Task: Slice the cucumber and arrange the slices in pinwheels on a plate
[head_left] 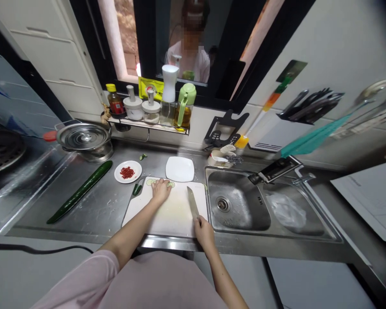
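Observation:
My left hand [161,190] rests on several cucumber slices [151,182] at the far edge of the white cutting board [172,214], fingers curled down over them. My right hand [204,232] grips the handle of a kitchen knife [192,203] at the board's right side, with the blade pointing away from me and lying low over the board. A small green piece [137,189] lies at the board's left edge.
A whole long cucumber [80,191] lies on the steel counter at left, near a lidded pot [83,139]. A small plate of red chilli [128,172] and an empty white plate [179,168] sit behind the board. The sink [241,206] is at right, with a rack of bottles [154,107] behind.

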`<state>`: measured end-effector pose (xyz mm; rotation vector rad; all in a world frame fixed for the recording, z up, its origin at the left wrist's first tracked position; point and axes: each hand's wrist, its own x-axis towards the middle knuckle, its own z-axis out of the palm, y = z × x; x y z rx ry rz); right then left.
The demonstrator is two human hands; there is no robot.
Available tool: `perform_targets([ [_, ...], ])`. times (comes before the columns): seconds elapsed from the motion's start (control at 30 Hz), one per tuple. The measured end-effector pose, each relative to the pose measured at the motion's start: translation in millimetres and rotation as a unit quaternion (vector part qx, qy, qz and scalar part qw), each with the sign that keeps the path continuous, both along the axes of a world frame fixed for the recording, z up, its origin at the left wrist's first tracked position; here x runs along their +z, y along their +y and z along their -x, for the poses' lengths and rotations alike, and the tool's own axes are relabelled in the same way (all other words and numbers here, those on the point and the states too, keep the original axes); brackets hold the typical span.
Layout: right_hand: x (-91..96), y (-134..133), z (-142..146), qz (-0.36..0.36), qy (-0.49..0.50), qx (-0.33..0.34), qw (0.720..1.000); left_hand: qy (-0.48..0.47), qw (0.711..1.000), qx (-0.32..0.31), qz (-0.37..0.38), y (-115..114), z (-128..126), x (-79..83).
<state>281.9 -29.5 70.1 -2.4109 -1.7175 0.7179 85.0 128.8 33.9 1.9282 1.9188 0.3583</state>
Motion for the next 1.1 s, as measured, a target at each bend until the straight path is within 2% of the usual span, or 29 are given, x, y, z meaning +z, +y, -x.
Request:
perform_targets([
  [0.17,-0.3,8,-1,0.008,0.039,-0.031,0.999,0.003,1.000,-0.008,-0.009,3,-7,-5.7],
  [0.43,-4.0,18,-6,0.012,0.051,-0.018,0.998,-0.014,1.000,0.002,-0.005,10,-10,-8.2],
  [0.73,-1.9,25,-4,0.038,0.023,0.004,0.999,-0.074,0.997,-0.004,0.008,17,-11,3.1],
  [0.9,-1.6,25,-5,0.042,0.019,0.015,0.999,-0.145,0.988,0.044,0.032,2,-4,8.0],
  [1.0,-1.5,25,-4,0.047,0.007,0.019,0.999,-0.195,0.975,0.086,0.060,-17,4,2.6],
  [1.1,-1.6,26,-4,0.053,-0.002,0.027,0.998,-0.223,0.967,0.097,0.076,-37,12,-7.6],
])
